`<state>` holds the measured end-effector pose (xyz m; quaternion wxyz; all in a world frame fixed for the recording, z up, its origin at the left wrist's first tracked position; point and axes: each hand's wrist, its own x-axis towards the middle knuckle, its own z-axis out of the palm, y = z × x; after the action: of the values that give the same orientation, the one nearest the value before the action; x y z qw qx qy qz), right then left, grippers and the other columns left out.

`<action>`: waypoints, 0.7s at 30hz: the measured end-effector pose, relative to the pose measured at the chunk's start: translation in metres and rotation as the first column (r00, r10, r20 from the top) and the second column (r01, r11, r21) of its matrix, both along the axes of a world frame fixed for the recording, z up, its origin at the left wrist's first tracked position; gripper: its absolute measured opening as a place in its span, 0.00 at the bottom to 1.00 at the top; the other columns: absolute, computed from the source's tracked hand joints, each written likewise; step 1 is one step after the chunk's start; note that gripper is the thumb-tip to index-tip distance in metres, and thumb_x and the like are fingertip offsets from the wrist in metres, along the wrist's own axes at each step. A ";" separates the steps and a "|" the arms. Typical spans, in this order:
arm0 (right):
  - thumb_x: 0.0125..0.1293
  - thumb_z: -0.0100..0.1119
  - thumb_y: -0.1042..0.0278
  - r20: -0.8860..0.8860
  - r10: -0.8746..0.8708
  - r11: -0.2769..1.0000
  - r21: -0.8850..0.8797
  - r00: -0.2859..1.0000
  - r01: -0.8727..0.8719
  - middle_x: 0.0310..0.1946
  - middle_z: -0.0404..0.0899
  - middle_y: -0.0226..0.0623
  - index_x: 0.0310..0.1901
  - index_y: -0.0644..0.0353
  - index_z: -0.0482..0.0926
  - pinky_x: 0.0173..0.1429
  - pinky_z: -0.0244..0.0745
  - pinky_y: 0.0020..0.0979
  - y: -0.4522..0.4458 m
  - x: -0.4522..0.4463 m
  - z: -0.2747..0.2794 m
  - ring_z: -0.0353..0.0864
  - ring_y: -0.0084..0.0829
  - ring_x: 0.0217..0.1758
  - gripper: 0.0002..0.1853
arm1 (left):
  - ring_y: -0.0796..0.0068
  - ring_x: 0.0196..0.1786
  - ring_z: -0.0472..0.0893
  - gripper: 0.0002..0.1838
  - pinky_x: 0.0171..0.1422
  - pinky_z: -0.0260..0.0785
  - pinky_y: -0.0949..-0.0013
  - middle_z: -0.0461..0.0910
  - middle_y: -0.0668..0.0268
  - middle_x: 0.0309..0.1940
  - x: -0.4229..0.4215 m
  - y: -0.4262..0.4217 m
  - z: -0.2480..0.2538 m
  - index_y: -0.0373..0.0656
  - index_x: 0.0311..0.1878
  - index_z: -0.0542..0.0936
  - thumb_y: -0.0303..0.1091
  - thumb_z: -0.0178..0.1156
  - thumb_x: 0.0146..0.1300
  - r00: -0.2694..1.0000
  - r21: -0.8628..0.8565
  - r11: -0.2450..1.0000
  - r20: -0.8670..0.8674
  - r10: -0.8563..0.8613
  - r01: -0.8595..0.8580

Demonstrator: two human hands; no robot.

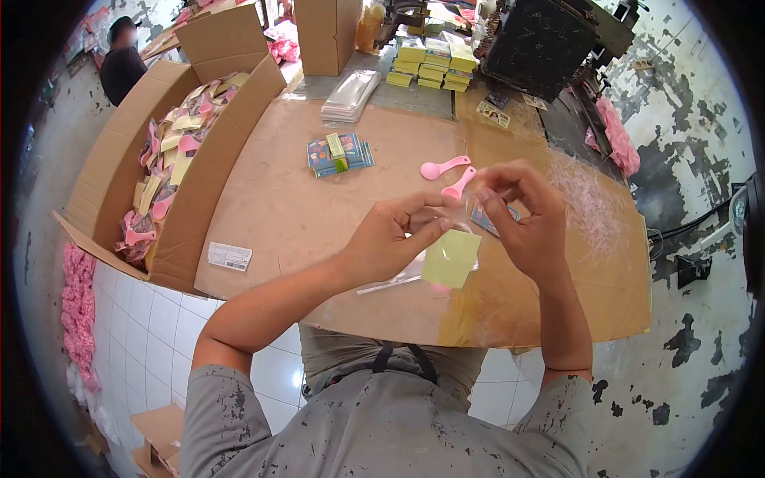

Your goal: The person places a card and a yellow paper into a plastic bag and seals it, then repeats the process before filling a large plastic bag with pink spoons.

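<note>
My left hand (406, 227) pinches the top of a clear plastic bag (476, 259) between thumb and fingers. Inside the bag is a pale yellow-green card (451, 260), with a bit of pink showing below it. My right hand (522, 211) is raised to the right of the bag, thumb and fingers closed together; what they hold, if anything, I cannot make out. Just beyond the hands lie two pink scoops, one flat (445, 167) and one nearer (459, 183). Partly covered by my right hand is a blue printed card (486, 221). More clear plastic bags (396, 280) lie under my left forearm.
An open carton (215, 187) at left holds many packed bags with scoops. A banded card stack (339, 154), clear bags (351, 95) and yellow-edged stacks (430, 60) stand farther back. Loose clear strips (590, 203) pile at right. A person (121, 64) is at far left.
</note>
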<state>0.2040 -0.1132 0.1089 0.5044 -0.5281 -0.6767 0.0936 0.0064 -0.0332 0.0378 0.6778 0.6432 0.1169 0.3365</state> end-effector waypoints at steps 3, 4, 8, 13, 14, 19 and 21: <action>0.62 0.73 0.75 0.458 -0.084 0.959 0.280 0.885 -0.054 0.50 0.85 0.36 0.50 0.58 0.86 0.52 0.78 0.36 0.004 0.000 0.001 0.86 0.33 0.48 0.14 | 0.80 0.44 0.89 0.16 0.48 0.80 0.72 0.91 0.62 0.40 -0.004 -0.003 0.009 0.33 0.66 0.79 0.28 0.59 0.79 0.999 0.010 0.999 -0.028 0.046 -0.046; 0.60 0.74 0.74 0.527 -0.112 0.952 0.301 0.843 -0.062 0.51 0.84 0.35 0.49 0.58 0.85 0.55 0.76 0.37 0.005 -0.003 0.001 0.85 0.34 0.50 0.14 | 0.81 0.42 0.88 0.18 0.46 0.79 0.73 0.91 0.62 0.39 -0.005 -0.001 0.006 0.33 0.67 0.78 0.27 0.59 0.79 0.995 0.100 0.993 -0.072 0.075 -0.068; 0.56 0.74 0.69 0.693 -0.212 0.934 0.351 0.689 -0.065 0.50 0.83 0.33 0.45 0.59 0.85 0.61 0.73 0.39 0.005 -0.017 -0.003 0.82 0.36 0.56 0.15 | 0.82 0.34 0.87 0.22 0.38 0.78 0.74 0.91 0.59 0.35 -0.009 0.002 -0.001 0.31 0.70 0.74 0.25 0.61 0.76 0.967 0.420 0.900 -0.163 0.197 -0.112; 0.56 0.71 0.66 0.794 -0.250 0.947 0.320 0.554 -0.032 0.47 0.82 0.32 0.42 0.59 0.83 0.60 0.73 0.38 0.008 -0.017 -0.011 0.81 0.34 0.54 0.13 | 0.79 0.31 0.88 0.23 0.35 0.79 0.70 0.89 0.57 0.31 -0.004 0.001 -0.007 0.33 0.69 0.77 0.24 0.64 0.72 0.956 0.566 0.808 -0.114 0.270 -0.161; 0.56 0.70 0.66 0.790 -0.236 0.953 0.302 0.565 -0.024 0.46 0.82 0.32 0.41 0.59 0.83 0.59 0.73 0.38 0.011 -0.013 -0.012 0.81 0.34 0.54 0.12 | 0.78 0.31 0.88 0.23 0.35 0.79 0.69 0.89 0.57 0.31 -0.002 -0.001 -0.005 0.34 0.69 0.77 0.24 0.64 0.72 0.957 0.576 0.805 -0.129 0.261 -0.142; 0.59 0.67 0.71 0.634 -0.251 0.959 0.268 0.732 0.096 0.40 0.79 0.35 0.40 0.60 0.80 0.50 0.74 0.37 0.014 -0.001 -0.009 0.81 0.34 0.45 0.09 | 0.83 0.32 0.86 0.23 0.38 0.78 0.72 0.91 0.58 0.33 -0.006 0.004 0.001 0.37 0.71 0.78 0.27 0.64 0.74 0.953 0.512 0.855 -0.215 0.214 -0.076; 0.63 0.64 0.73 0.452 -0.258 0.961 0.215 0.854 0.177 0.38 0.79 0.34 0.42 0.62 0.79 0.45 0.74 0.35 0.015 0.023 -0.009 0.82 0.32 0.42 0.07 | 0.86 0.34 0.84 0.23 0.39 0.77 0.74 0.91 0.59 0.34 -0.008 0.005 0.005 0.38 0.72 0.77 0.29 0.63 0.76 0.963 0.406 0.913 -0.225 0.150 -0.047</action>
<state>0.2269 -0.0987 0.0999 0.3719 -0.5645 -0.7208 -0.1531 -0.0018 -0.0277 0.0431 0.4951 0.7977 0.1635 0.3029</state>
